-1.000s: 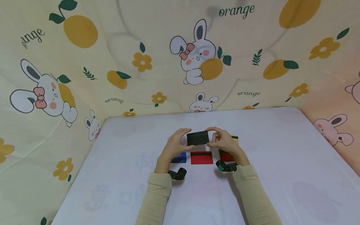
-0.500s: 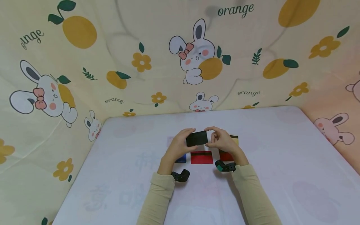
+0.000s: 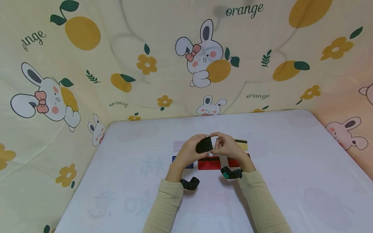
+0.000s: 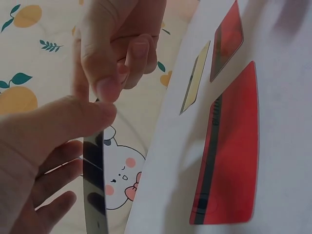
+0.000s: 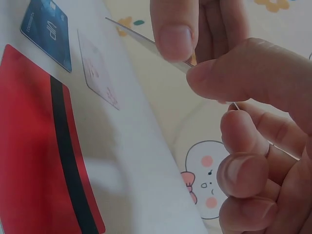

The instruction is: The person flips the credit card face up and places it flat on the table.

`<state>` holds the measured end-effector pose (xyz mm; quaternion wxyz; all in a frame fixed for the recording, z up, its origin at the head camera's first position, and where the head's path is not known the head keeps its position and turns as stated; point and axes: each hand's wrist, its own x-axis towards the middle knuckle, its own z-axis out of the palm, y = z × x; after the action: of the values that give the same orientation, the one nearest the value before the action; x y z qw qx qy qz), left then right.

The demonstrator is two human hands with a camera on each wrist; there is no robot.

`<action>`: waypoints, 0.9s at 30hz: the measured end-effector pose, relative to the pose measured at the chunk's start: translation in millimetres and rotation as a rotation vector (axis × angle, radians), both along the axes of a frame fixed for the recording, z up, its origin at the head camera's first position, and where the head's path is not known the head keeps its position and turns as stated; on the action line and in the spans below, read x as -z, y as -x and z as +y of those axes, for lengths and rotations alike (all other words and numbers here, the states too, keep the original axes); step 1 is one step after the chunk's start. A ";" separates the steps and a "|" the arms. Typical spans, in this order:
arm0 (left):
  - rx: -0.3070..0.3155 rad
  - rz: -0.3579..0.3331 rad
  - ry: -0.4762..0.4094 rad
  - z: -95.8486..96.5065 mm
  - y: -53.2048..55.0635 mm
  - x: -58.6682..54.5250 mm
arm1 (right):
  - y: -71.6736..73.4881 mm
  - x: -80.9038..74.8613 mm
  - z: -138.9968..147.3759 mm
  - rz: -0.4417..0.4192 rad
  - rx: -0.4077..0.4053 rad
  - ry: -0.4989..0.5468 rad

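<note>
A black card (image 3: 204,145) is held up above the table between both hands. My left hand (image 3: 187,150) grips it from the left, thumb on the lower edge and a finger on the upper edge. At the card's right end, my right hand (image 3: 230,149) pinches it with thumb and index finger, the other fingers curled in. In the left wrist view the card (image 4: 94,170) appears nearly edge-on. Below the hands lies a red card (image 3: 209,163) with a dark stripe, seen large in the right wrist view.
A second red card (image 3: 234,162) and a yellow card (image 3: 242,145) lie on the white table (image 3: 116,155) to the right. On the left lie a blue card (image 5: 46,31) and a pale pink card (image 5: 97,70). A patterned cloth (image 3: 163,87) hangs behind the table.
My left hand has moved right, closer to the right hand, and covers more of the black card. The pale pink and blue cards show more. My right hand has shifted slightly left.
</note>
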<state>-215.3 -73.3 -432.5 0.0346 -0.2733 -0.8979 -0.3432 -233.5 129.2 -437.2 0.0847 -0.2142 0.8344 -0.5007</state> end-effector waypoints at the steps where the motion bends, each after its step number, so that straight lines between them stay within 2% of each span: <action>1: 0.003 0.003 0.004 0.3 -0.1 0.2 | -0.1 -0.1 -0.5 0.001 -0.002 -0.003; 8: 0.006 -0.008 0.002 0.8 -0.4 0.8 | -0.4 -1.0 -2.1 -0.005 -0.010 -0.004; 18: 0.005 0.013 0.004 -1.0 0.8 0.9 | -1.6 -3.6 -2.8 0.005 -0.026 -0.018; 27: 0.022 0.017 -0.028 -1.2 1.0 1.0 | -2.4 -4.9 -2.1 -0.015 -0.030 -0.023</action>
<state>-216.3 -74.6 -433.5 0.0424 -0.2854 -0.8897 -0.3538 -231.1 127.1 -432.3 0.1008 -0.2219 0.8362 -0.4912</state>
